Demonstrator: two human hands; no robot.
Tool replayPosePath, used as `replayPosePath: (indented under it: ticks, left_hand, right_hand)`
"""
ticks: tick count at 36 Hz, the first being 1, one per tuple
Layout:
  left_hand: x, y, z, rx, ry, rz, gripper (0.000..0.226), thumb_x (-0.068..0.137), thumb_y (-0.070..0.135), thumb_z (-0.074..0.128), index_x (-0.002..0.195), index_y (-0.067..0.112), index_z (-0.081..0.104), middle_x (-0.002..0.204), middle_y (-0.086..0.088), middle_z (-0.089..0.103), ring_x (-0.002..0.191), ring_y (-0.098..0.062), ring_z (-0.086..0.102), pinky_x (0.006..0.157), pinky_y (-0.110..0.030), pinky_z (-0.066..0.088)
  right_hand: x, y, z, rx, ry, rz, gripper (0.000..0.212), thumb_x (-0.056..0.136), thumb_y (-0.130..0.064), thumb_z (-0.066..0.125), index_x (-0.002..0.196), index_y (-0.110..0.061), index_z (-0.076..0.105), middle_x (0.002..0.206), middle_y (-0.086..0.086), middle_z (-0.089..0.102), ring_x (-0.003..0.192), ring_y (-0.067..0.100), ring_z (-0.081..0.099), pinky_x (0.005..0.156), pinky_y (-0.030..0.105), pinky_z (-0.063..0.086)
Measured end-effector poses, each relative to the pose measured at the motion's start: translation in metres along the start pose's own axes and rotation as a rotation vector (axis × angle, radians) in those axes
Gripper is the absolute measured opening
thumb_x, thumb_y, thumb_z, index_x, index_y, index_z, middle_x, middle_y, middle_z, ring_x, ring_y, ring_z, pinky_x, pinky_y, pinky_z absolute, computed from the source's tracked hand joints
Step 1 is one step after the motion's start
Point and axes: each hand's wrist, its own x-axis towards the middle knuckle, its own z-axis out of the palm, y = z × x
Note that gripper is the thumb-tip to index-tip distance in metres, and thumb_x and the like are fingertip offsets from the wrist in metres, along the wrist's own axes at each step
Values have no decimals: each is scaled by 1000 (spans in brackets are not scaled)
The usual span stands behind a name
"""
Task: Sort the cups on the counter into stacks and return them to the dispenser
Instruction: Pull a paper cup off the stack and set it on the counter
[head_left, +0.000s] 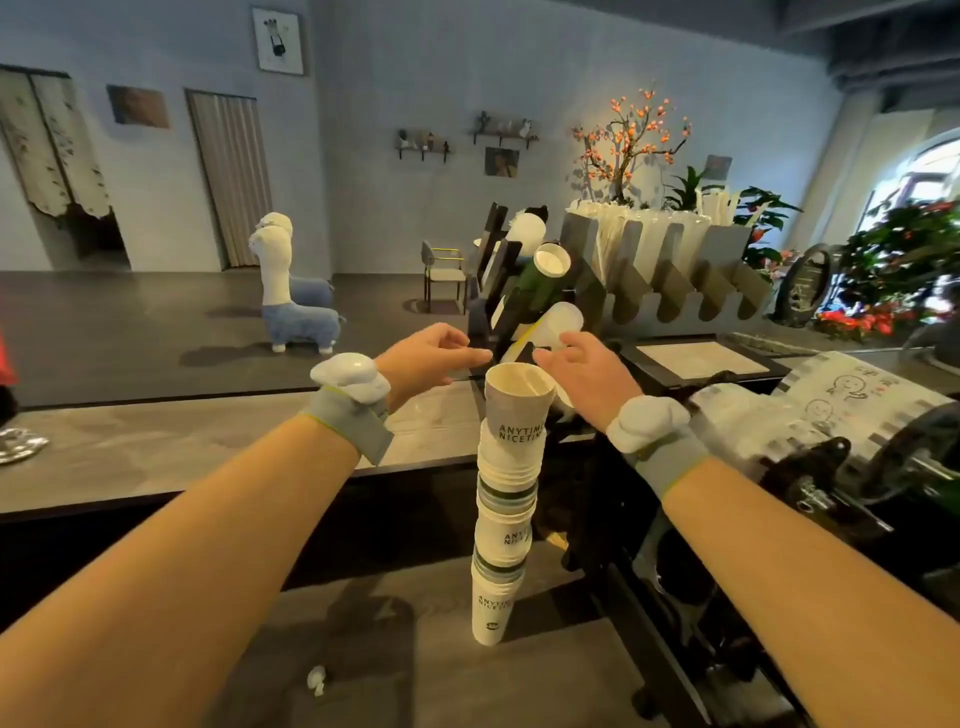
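Cups (506, 499), tall printed stack, upright on surface (156, 447) before dispenser (524, 291); left hand (431, 358) and right hand (587, 371) both spread, empty, flanking stack top, reaching toward dispenser.

a café or drink shop is being shown, seen from behind the service counter (156, 447). a slanted cup dispenser (524, 291), racks of straws (670, 260) and a roll of printed sealing film (852, 400) are being kept there, while a chair (444, 273) and alpaca figures (291, 296) are being displayed beyond.
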Motion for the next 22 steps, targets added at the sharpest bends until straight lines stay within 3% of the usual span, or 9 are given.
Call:
replayPosePath:
  ticks: [3,7,9,12,17,22]
  left_hand:
    - [0,-9,10,18,-42,-33,71,83,47,73,141,21,42,143,-2,50,122,-18,51,103,-35,45]
    - [5,-21,24,-17,-132,-83,85,77,41,80,147,20,36,150,-2,45,134,-22,46,114,-45,37]
    - [8,-25,30,-32,-167,-96,82,78,36,81,146,20,38,149,-2,47,134,-22,47,115,-46,36]
    - [11,-30,39,-47,-174,-88,78,79,31,80,145,22,39,147,-1,49,133,-24,49,113,-48,38]
    - [18,-36,45,-60,-141,-51,75,80,36,79,144,25,41,144,2,51,131,-23,50,108,-48,44]
    - [21,-37,51,-58,-174,-43,72,83,37,76,146,28,42,141,3,55,127,-21,52,106,-45,45]
  right_hand:
    - [-3,10,5,-1,-36,39,70,91,-50,59,148,-18,33,150,2,43,129,16,46,94,25,34]
    - [-7,24,14,-57,-68,51,75,90,-50,61,148,-13,32,149,4,43,131,20,45,91,23,34]
    - [-8,30,17,-91,-71,41,73,89,-50,62,145,-11,37,145,4,46,128,20,47,91,26,39]
    - [-8,38,22,-73,-94,33,82,84,-49,68,151,-20,30,152,-1,39,135,20,42,99,28,38]
    - [-3,47,22,-45,-86,10,77,84,-33,74,148,-19,32,148,-2,43,133,20,45,90,22,35]
    - [4,57,27,-56,-94,24,69,80,-39,77,138,-19,44,132,-4,57,118,12,53,74,8,37]
